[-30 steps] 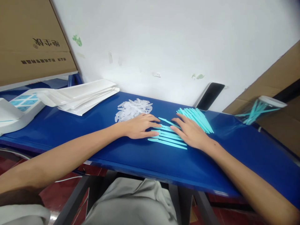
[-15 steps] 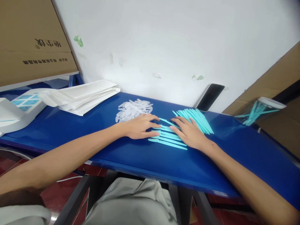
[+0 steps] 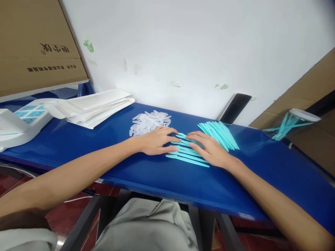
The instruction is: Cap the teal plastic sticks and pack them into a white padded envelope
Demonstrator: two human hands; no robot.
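Observation:
Several slim turquoise sticks shaped like eyebrow razors (image 3: 187,159) lie side by side in a row on the blue table (image 3: 146,174). My left hand (image 3: 155,141) rests at their left ends, its fingers stretched out and apart. From the right, my right hand (image 3: 213,150) lies over the upper part of the row with its fingers extended, hiding some of the sticks. A heap of the same turquoise sticks (image 3: 220,135) is just behind my right hand. Small whitish translucent pieces (image 3: 149,122) are piled behind my left hand.
White folded sheets or sleeves (image 3: 99,108) and a white device with blue panels (image 3: 34,118) occupy the left. A black phone (image 3: 235,108) leans on the wall. A clear container (image 3: 288,125) holding turquoise sticks lies at right. Cardboard boxes (image 3: 39,45) flank the table.
The slanted stick at the top of the row now lies more in line with the others. My right hand has shifted slightly, away from the heap's left edge. My left hand stays put.

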